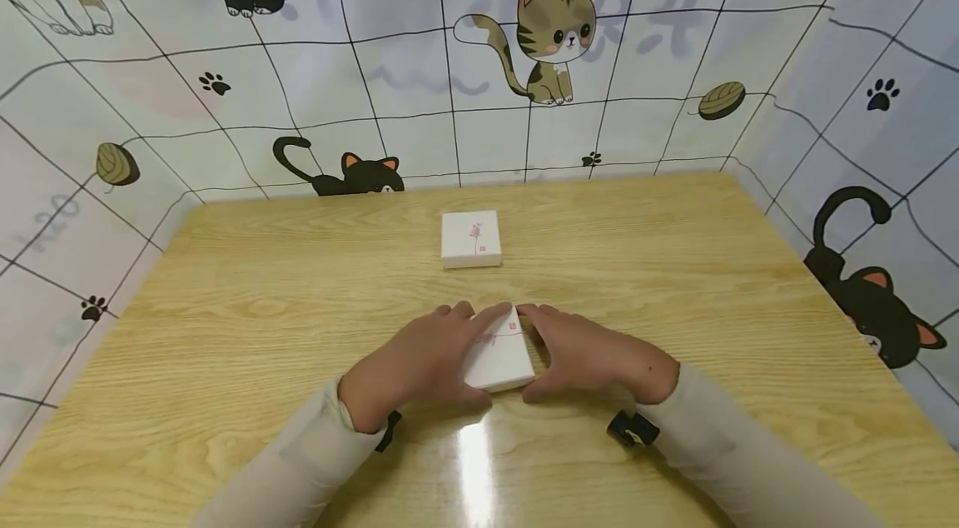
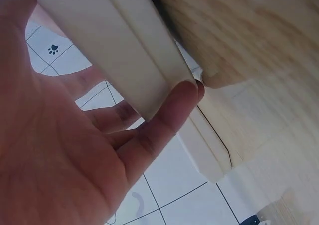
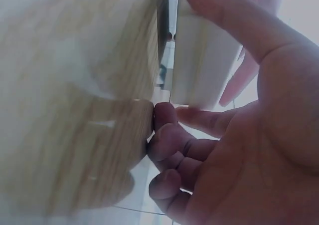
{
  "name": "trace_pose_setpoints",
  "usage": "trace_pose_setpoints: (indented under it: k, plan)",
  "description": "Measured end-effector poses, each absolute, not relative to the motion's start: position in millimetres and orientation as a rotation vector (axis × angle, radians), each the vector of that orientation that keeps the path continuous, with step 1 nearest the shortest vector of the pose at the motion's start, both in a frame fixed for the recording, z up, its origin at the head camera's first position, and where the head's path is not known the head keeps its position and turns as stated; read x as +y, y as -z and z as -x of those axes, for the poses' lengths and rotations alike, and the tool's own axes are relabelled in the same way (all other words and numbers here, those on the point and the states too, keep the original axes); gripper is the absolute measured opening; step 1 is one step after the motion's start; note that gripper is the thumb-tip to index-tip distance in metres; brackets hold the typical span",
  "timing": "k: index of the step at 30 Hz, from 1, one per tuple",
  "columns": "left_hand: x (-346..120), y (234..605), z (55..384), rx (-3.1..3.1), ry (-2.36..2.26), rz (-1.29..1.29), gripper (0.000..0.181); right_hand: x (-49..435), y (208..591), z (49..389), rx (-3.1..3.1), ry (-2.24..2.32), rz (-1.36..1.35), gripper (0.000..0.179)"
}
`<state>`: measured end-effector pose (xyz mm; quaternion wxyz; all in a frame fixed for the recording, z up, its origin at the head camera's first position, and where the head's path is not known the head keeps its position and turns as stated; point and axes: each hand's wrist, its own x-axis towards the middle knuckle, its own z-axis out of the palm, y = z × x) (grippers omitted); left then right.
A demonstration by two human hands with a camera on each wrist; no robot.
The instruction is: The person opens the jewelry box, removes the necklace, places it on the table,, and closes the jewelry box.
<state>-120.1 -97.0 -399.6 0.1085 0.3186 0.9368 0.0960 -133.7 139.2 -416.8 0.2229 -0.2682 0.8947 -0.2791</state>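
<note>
A small white box (image 1: pixel 504 361) with a pink flower print and a little red seal sits turned at an angle between the two hands. My left hand (image 1: pixel 427 357) grips its left side, thumb at the near edge and fingers toward the far end. On the other side, my right hand (image 1: pixel 588 351) spans the box between the thumb at the near right corner and the index finger at the far one. The right wrist view shows the box's side wall (image 3: pixel 204 60) close to the tabletop, the other right fingers curled below. In the left wrist view, the little finger overlaps the box's side (image 2: pixel 114 40).
A second white box (image 1: pixel 470 238) with a similar flower print lies farther back on the wooden table (image 1: pixel 300 278). Cat-patterned sheets (image 1: pixel 404 78) stand along the back and both sides of the table.
</note>
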Motion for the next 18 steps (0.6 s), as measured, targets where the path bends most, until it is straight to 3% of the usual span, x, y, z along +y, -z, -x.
trace_pose_setpoints:
  k: [18]
  plan:
    - [-100.6, 396.7, 123.1, 2.705, -0.442, -0.970, 0.100, 148.0, 421.3, 148.6, 2.308, 0.950, 0.844, 0.095]
